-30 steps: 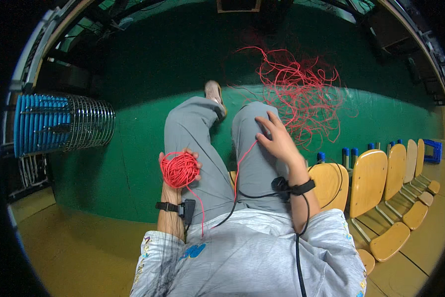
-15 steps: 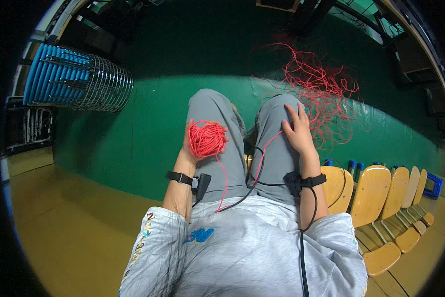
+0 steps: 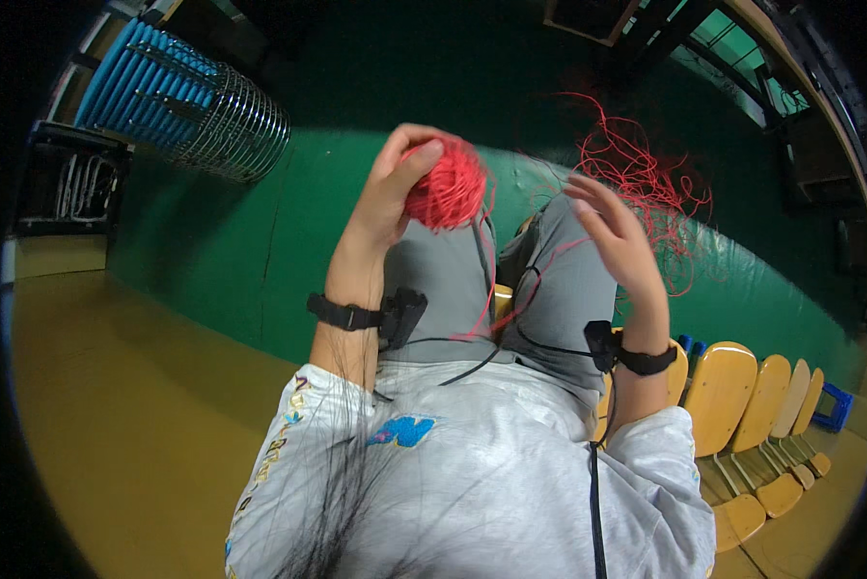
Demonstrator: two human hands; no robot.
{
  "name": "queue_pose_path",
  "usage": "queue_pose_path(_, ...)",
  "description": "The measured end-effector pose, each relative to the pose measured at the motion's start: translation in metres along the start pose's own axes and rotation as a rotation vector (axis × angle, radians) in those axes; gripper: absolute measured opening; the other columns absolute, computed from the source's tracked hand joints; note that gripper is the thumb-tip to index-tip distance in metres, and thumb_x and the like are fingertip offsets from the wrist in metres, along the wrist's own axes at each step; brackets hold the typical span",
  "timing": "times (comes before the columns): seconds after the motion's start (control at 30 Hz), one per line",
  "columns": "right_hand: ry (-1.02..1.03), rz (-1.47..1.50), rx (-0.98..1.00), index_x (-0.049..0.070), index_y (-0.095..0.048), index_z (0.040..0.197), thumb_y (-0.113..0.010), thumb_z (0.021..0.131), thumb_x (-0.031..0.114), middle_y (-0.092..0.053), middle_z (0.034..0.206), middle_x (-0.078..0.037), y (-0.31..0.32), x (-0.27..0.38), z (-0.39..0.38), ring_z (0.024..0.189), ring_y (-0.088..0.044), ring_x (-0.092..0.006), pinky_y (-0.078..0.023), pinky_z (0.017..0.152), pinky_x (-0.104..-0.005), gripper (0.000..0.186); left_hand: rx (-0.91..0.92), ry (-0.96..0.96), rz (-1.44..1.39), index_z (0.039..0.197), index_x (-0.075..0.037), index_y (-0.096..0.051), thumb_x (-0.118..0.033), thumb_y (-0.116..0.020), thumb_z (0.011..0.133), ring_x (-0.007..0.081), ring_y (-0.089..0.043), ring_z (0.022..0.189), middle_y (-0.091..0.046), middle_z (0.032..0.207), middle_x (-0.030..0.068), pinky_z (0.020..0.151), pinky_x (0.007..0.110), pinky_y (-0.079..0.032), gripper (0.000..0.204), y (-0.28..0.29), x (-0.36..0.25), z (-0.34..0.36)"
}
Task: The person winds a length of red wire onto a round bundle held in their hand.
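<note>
My left hand (image 3: 392, 193) is closed round a ball of red cord (image 3: 451, 191), raised over my left knee with the thumb on its upper side. A loose red strand (image 3: 492, 261) hangs from the ball onto my lap. From there the strand runs up across my right thigh to my right hand (image 3: 624, 241). That hand is over the right knee, its fingers stretched out and the thumb apart. Whether the strand runs under or through the hand is hidden. Beyond the knees, a tangled heap of red cord (image 3: 636, 179) lies on the green floor.
Black straps with small boxes circle both wrists, and a black cable (image 3: 593, 502) runs down my shirt. A row of wooden chairs (image 3: 721, 396) stands at right, with a blue plastic frame (image 3: 832, 409) past it. Blue stools with metal rings (image 3: 178, 96) are stacked at far left.
My left hand has lifted the ball up and away from my thigh, turning over it. My right hand has risen off the knee and shifted right. The view has tilted slightly.
</note>
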State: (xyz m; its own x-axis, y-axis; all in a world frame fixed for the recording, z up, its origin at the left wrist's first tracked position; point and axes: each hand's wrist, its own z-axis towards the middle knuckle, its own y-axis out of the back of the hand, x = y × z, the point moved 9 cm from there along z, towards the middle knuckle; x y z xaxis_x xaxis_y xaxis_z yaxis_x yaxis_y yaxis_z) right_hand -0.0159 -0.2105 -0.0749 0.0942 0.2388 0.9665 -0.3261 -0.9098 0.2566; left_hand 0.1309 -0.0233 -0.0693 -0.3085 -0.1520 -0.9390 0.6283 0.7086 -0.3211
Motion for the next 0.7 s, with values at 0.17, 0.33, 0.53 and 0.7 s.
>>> queue_pose_path(0.17, 0.1, 0.444, 0.162, 0.002, -0.048, 0.122, -0.057, 0.089, 0.02, -0.061, 0.101, -0.006, -0.066, 0.071, -0.003, 0.092, -0.056, -0.0114, -0.046, 0.078, -0.0258, 0.039, 0.129, -0.51, 0.282, 0.111, -0.003, -0.048, -0.033, -0.071, 0.075, 0.0185, -0.054, 0.103, -0.053, 0.115, 0.0122, 0.087, 0.031, -0.047, 0.052, -0.054, -0.089, -0.021)
queue_pose_path(0.33, 0.113, 0.208, 0.098, 0.002, -0.063, 0.089, -0.057, 0.089, 0.018, -0.055, 0.073, 0.003, -0.039, 0.118, -0.023, 0.064, -0.044, -0.0006, -0.034, 0.055, -0.0167, 0.017, 0.02, -0.704, 0.374, 0.111, -0.007, -0.047, -0.035, -0.084, 0.06, 0.0188, -0.056, 0.1, -0.054, 0.11, 0.0081, 0.082, 0.03, -0.05, 0.069, -0.055, -0.114, -0.06)
queue_pose_path(0.53, 0.426, 0.005, -0.045, -0.002, -0.061, 0.086, -0.056, 0.089, 0.012, -0.06, 0.07, -0.001, -0.027, 0.19, -0.077, 0.062, -0.052, -0.0069, -0.04, 0.055, -0.0196, 0.016, -0.161, -0.937, 0.5, 0.11, -0.007, -0.045, -0.034, -0.085, 0.058, 0.02, -0.055, 0.101, -0.052, 0.113, 0.0103, 0.083, 0.031, -0.05, 0.072, -0.059, -0.118, -0.101)
queue_pose_path(0.7, 0.427, -0.097, -0.002, 0.0, -0.062, 0.085, -0.058, 0.088, 0.013, -0.059, 0.068, -0.002, -0.048, 0.18, -0.089, 0.057, -0.044, -0.0046, -0.033, 0.05, -0.0191, 0.014, -0.226, -0.934, 0.289, 0.11, -0.005, -0.043, -0.033, -0.085, 0.06, 0.0205, -0.054, 0.102, -0.051, 0.113, 0.0125, 0.084, 0.031, -0.049, 0.071, -0.054, -0.129, -0.11)
